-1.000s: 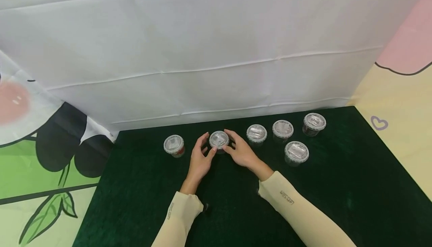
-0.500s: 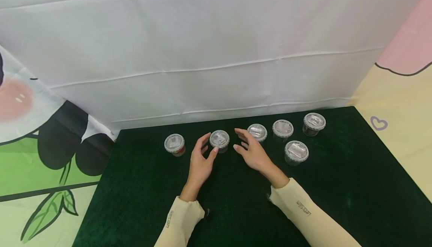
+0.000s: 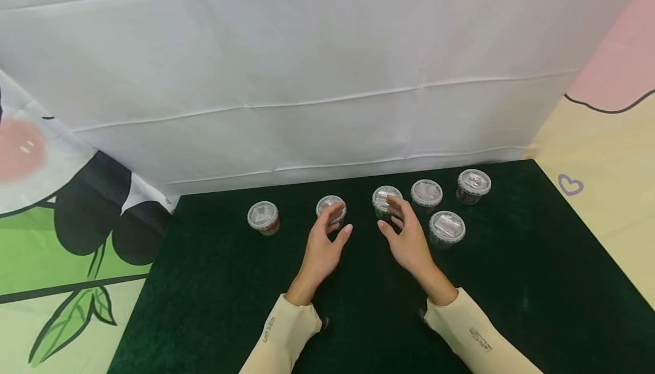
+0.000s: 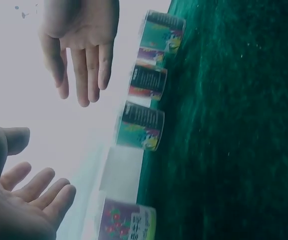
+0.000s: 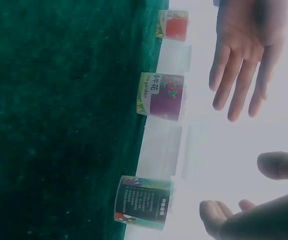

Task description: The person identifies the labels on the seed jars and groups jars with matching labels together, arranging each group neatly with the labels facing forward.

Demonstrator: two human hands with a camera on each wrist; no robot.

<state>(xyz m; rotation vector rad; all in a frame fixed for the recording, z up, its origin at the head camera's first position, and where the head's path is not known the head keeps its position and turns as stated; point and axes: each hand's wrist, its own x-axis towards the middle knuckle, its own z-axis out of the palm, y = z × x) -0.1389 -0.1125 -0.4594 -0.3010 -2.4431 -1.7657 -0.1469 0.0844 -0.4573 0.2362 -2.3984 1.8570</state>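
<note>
Left hand (image 3: 322,249) spread near purple round plastic tub (image 5: 165,99); right hand (image 3: 410,243) spread too — even, low side grip looks best.

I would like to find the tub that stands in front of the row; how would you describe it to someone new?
On the dark green table, find the right hand. Just to its right stands a round lidded tub. The other tubs form the back row; only this one stands in front.
</note>
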